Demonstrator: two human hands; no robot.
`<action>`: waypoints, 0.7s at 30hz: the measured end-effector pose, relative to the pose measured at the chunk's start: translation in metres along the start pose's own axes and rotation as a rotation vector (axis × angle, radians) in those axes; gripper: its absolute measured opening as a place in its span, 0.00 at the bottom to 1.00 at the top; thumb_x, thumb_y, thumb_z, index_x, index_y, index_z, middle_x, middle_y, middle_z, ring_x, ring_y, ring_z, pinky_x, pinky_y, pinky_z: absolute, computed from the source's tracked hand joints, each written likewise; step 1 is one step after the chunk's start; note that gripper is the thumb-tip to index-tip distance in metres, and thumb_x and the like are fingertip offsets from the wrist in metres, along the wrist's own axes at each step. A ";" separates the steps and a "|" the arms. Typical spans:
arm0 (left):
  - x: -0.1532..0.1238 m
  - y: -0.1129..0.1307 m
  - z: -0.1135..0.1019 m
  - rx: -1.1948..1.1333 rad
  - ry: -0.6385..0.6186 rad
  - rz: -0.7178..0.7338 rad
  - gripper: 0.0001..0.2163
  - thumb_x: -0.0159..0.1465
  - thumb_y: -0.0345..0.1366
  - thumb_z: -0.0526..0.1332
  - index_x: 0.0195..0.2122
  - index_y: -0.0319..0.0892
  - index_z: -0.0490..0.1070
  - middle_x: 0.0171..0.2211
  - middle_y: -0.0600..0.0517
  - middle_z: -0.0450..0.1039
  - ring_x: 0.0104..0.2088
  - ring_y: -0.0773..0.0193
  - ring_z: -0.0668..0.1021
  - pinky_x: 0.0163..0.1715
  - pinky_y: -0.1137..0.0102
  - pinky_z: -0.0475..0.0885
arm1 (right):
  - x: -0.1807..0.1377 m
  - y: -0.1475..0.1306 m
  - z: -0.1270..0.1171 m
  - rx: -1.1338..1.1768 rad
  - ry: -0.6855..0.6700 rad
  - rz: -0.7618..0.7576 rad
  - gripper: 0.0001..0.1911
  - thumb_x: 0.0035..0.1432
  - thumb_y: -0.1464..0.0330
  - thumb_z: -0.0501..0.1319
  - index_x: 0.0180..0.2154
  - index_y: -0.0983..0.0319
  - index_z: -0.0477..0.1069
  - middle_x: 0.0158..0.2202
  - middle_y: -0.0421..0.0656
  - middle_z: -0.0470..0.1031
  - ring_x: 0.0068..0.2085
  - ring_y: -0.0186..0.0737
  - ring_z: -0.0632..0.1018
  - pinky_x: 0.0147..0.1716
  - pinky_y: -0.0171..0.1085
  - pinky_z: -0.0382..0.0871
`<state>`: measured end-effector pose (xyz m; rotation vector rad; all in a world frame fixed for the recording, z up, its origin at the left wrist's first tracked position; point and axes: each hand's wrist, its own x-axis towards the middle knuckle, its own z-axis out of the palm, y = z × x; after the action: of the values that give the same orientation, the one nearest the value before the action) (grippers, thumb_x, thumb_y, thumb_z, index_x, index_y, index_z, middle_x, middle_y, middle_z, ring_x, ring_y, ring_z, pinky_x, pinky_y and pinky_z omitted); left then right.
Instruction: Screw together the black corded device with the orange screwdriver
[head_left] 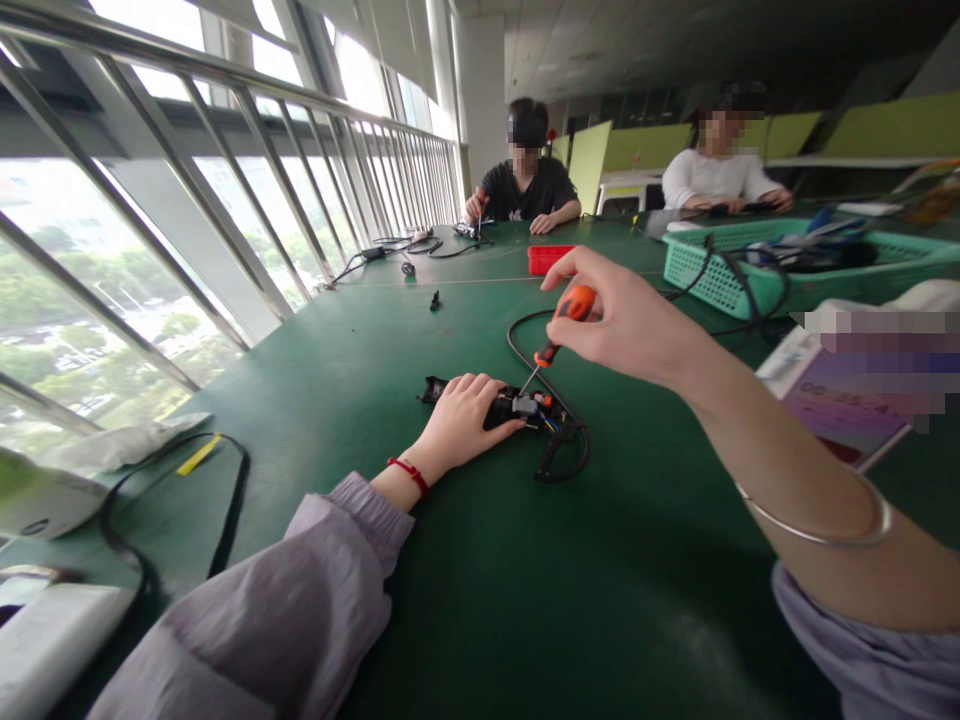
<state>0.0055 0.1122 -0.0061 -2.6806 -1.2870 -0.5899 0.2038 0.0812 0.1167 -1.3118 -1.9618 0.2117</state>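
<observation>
Lying on the green table is a black corded device (pixel 498 408), its casing opened at the right end so that coloured wires and a grey part show. My left hand (pixel 466 415) is wrapped over its middle and presses it to the table. In my right hand (pixel 615 315) is an orange and black screwdriver (pixel 574 305), gripped by the handle and slanting down to the left. The blade's tip meets the opened end, near the grey part; what exactly it touches is too small to tell. A black cord (pixel 583 450) loops around the device's right side.
A red box (pixel 550 260) and a small black piece (pixel 435 300) lie beyond my hands. At right stand a teal basket (pixel 720 275) of cables and a tilted screen (pixel 840 390). A black strap (pixel 240 480) lies left. Two people (pixel 529 180) sit across the table (pixel 570 600).
</observation>
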 end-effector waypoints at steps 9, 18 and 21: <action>0.000 0.000 0.000 0.011 -0.008 -0.006 0.25 0.61 0.56 0.52 0.47 0.40 0.66 0.41 0.47 0.70 0.43 0.54 0.70 0.46 0.59 0.65 | 0.000 0.001 0.003 -0.048 0.000 -0.044 0.16 0.49 0.59 0.63 0.39 0.60 0.70 0.25 0.40 0.70 0.24 0.34 0.68 0.24 0.35 0.56; 0.000 0.001 -0.001 0.006 -0.011 -0.006 0.24 0.61 0.55 0.53 0.47 0.40 0.66 0.41 0.46 0.70 0.43 0.54 0.70 0.47 0.58 0.65 | 0.000 -0.001 0.006 -0.008 0.024 -0.013 0.12 0.51 0.60 0.60 0.34 0.61 0.71 0.22 0.39 0.67 0.24 0.34 0.66 0.25 0.35 0.56; 0.000 0.001 -0.001 -0.003 -0.005 -0.007 0.24 0.61 0.55 0.53 0.47 0.40 0.66 0.41 0.47 0.70 0.43 0.54 0.70 0.47 0.58 0.65 | 0.000 -0.001 0.007 0.015 0.028 -0.046 0.18 0.48 0.63 0.62 0.43 0.60 0.68 0.25 0.38 0.69 0.25 0.34 0.68 0.26 0.35 0.58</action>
<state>0.0064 0.1112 -0.0050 -2.6830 -1.2976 -0.5874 0.1991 0.0826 0.1123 -1.2517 -1.9614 0.1845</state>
